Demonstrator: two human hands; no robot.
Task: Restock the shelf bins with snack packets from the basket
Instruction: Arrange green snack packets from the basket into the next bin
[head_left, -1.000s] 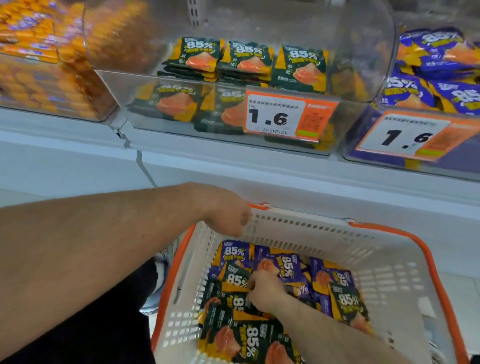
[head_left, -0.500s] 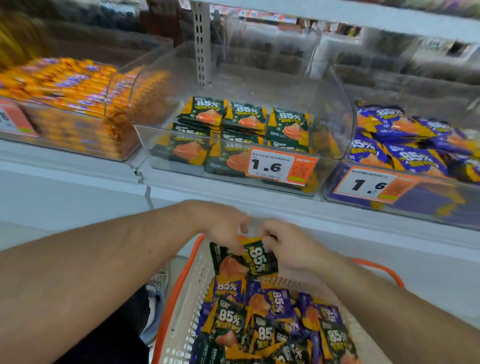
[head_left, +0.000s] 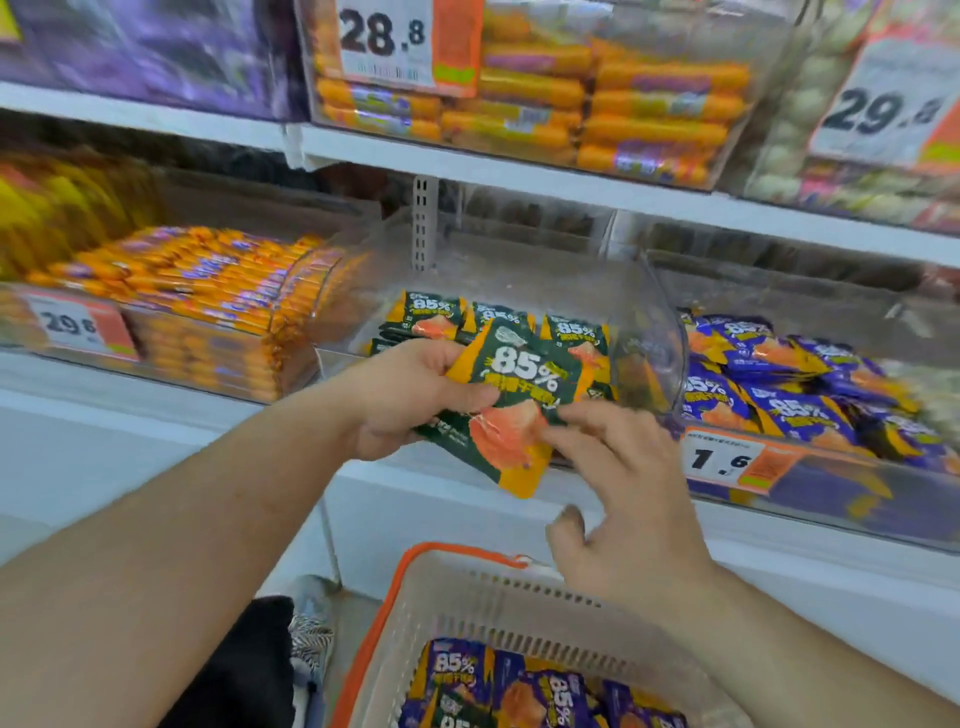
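Green packets held up before the middle shelf bin.

At far left, orange sausage sticks (head_left: 197, 291) piled in a clear bin on the white shelf (head_left: 130, 410) behind a 29.8 price tag (head_left: 78, 326). Left hand (head_left: 410, 397), grip clamped on a small stack of green snack packets (head_left: 511, 400), long axis tilted from upper left to lower right, "85%" face toward the camera, yellow corner pointing down. Just behind, the clear middle bin (head_left: 644, 332) with a few like packets lying flat. Right hand (head_left: 621, 499), fingers apart and relaxed, fingertips touching the stack's lower edge. Below, white orange-rimmed basket (head_left: 467, 587) holding purple packets (head_left: 550, 696). At right, purple packets in the next bin (head_left: 810, 499).
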